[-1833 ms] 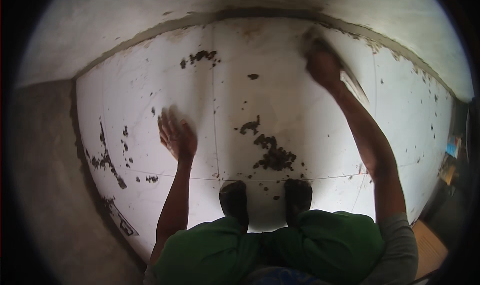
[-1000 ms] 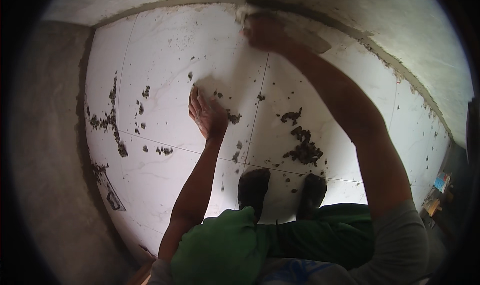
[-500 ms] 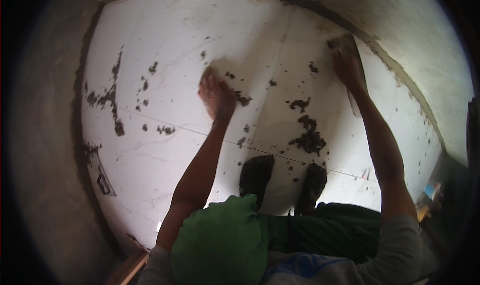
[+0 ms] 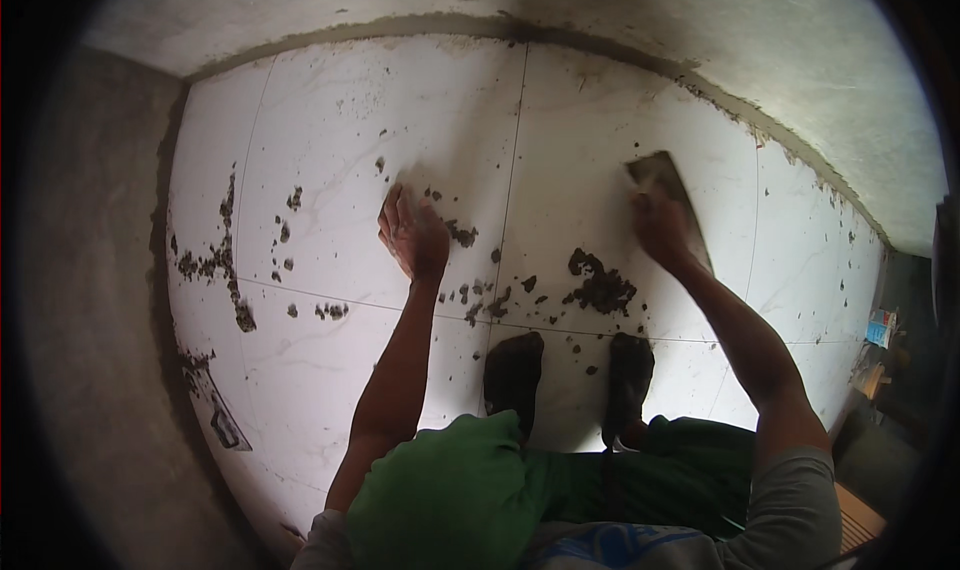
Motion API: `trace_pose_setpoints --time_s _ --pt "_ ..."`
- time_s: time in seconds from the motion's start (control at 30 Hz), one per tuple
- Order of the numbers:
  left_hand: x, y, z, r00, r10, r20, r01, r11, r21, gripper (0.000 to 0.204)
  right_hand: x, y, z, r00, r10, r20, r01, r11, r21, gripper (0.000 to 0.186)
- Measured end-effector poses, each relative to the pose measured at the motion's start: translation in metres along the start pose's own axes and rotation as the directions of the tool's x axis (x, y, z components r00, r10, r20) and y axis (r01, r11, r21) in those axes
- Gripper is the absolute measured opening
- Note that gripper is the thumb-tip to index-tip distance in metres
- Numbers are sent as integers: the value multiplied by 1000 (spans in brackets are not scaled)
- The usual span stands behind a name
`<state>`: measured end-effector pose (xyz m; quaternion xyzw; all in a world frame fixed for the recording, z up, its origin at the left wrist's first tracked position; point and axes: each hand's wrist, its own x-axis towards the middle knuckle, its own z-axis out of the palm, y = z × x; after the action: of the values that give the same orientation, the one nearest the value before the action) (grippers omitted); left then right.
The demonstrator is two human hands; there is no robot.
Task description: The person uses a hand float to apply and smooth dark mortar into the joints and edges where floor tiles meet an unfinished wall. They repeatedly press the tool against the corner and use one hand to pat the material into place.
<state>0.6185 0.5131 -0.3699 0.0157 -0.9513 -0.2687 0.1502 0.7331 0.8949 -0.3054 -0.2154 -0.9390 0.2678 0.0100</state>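
Note:
With my right hand closed round its handle, I hold a flat rectangular metal trowel on the white marbled tile floor. My left hand rests on the tiles with its fingers extended and slightly bent, holding nothing. Dark mortar clumps lie between and below my hands, with a smaller clump just right of my left hand. More bits are scattered on the left tiles.
A second trowel lies at the left edge. Concrete walls rise beyond grey mortar-edged margins. My dark-clad feet stand on the tiles. A blue packet and a brown cardboard piece are at the right.
The trowel has travelled from the far wall down toward me, and the small mortar clumps at upper centre now lie lower. My left hand has shifted slightly.

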Motion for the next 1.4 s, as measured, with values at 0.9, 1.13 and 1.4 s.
trace_pose_setpoints --time_s 0.9,1.13,1.4 --pt "41 -131 -61 937 -299 -179 346 861 373 61 139 -36 -60 812 -583 17 571 788 -232 32" --pt "48 -131 -59 928 -338 -158 373 841 392 59 283 -145 -15 745 -661 94 660 709 -248 30" --pt "54 -128 -57 932 -338 -132 361 819 446 60 301 -69 -21 544 -836 66 796 491 -354 30"
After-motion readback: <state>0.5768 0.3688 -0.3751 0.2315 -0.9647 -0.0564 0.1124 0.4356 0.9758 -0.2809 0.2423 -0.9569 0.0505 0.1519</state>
